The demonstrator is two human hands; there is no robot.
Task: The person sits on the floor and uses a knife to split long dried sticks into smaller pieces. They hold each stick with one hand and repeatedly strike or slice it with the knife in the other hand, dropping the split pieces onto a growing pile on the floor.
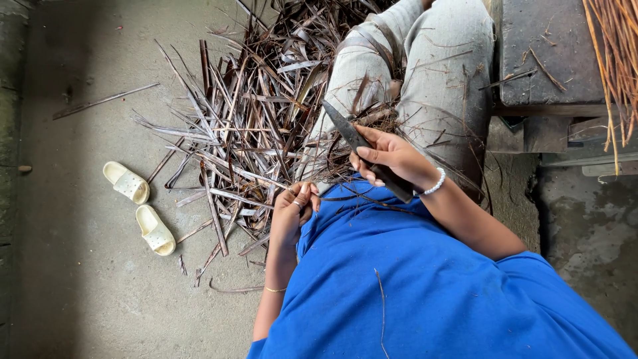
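Knife [352, 136] above leaf-strewn concrete floor [80, 279]

The person wears a bright blue short-sleeved shirt [425, 286] and pale grey trousers [438, 73] flecked with dry fibres. A white beaded bracelet [435, 184] circles the right wrist, a thin gold bangle [274, 289] the left forearm, and rings [297, 204] show on the left hand's fingers.

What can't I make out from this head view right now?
- Head view: what the left hand pinches; its curled fingers cover it.
- Head view: the dark metal knife; the right hand hides its middle, so the grip is unclear.
- Head view: the bundle of orange-brown sticks is cut off by the right and top edges.
- Head view: the floor under the heap of dry brown leaf strips.
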